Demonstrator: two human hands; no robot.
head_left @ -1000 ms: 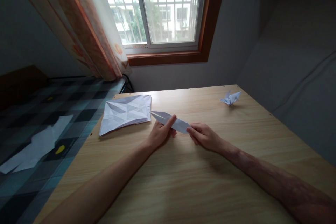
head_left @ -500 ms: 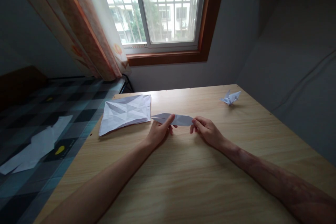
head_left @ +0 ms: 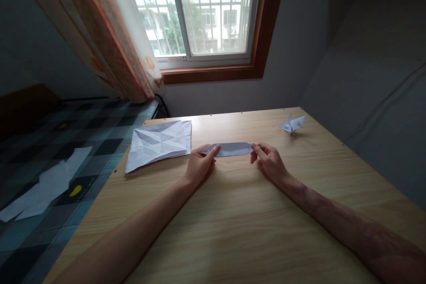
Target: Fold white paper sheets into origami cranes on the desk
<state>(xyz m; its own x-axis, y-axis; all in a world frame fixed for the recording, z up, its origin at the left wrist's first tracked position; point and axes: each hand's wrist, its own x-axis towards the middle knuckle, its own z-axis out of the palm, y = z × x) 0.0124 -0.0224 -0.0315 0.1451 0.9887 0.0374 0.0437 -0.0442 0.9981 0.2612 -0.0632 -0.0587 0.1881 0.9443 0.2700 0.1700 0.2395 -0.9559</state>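
Note:
A narrow piece of folded white paper (head_left: pixel 234 149) stretches level between my two hands, a little above the wooden table. My left hand (head_left: pixel 200 162) grips its left part, thumb on top and fingers beneath. At the other end, my right hand (head_left: pixel 269 158) pinches the tip between thumb and fingers. Just left of my left hand lie creased white sheets (head_left: pixel 162 142), stacked on the table. A small folded paper bird (head_left: pixel 293 124) stands at the far right, beyond my right hand.
The wooden table (head_left: pixel 213 226) reaches toward a barred window (head_left: pixel 216 13). To the left is a bed with a checked cover (head_left: pixel 109 128), carrying loose white paper pieces (head_left: pixel 49 186). A curtain (head_left: pixel 109 31) hangs beside the window.
My right hand has moved a little to the right and up, drawing the folded paper along. The paper now looks flatter and more of it shows right of my left thumb.

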